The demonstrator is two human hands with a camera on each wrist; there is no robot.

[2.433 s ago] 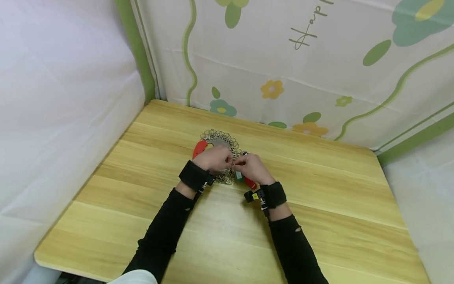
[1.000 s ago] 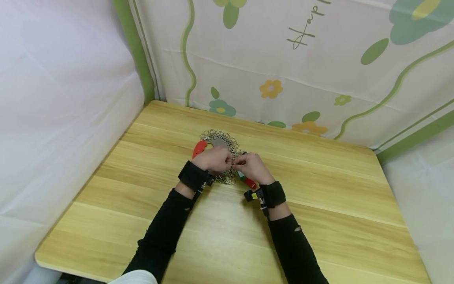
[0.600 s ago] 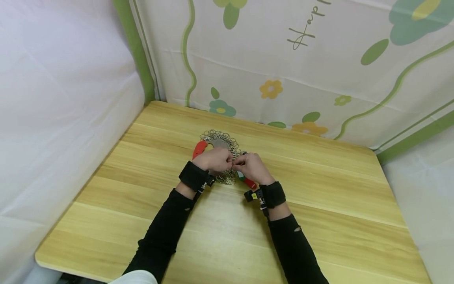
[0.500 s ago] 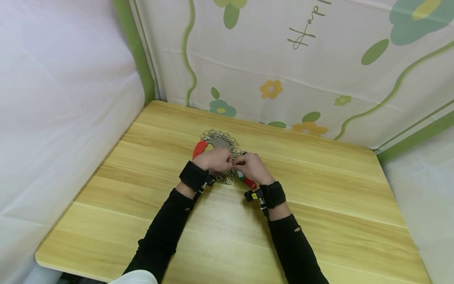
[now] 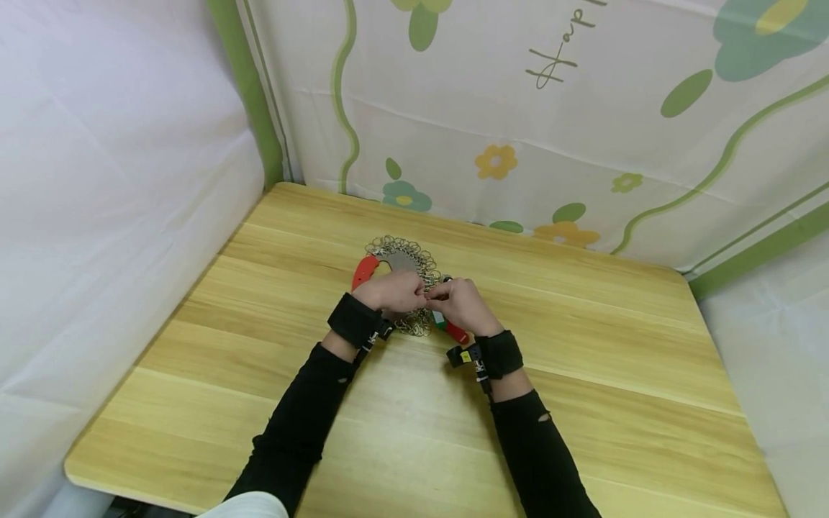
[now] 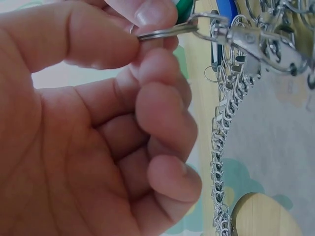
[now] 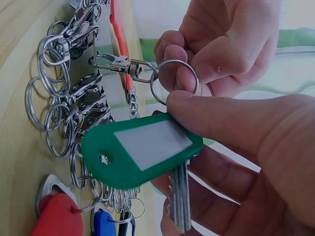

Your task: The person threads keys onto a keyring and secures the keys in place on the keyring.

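Observation:
Both hands meet over a ring of metal clasps on the table. My left hand [image 5: 391, 291] pinches a split key ring [image 7: 174, 62] between thumb and forefinger. That ring hangs from a swivel clasp [image 7: 125, 67] hooked to the rim of a grey metal plate [image 5: 403, 262]. My right hand [image 5: 463, 306] holds a green key tag [image 7: 147, 147] with a white label, its thumb tip against the key ring's lower edge. A key [image 7: 180, 199] hangs below the tag. Whether the tag is threaded on the ring is hidden by the right thumb.
Several more clasps with split rings [image 7: 56, 130] line the plate's rim. A red handle-like piece [image 5: 365, 270] sits at its left. A red tag [image 7: 59, 215] and a blue tag [image 7: 104, 223] lie close by on the wooden table [image 5: 401, 432]. Cloth walls stand behind and left.
Both hands stay in almost the same place with fingertips together. Beside the right hand, the green tag has shifted slightly since the earliest frame.

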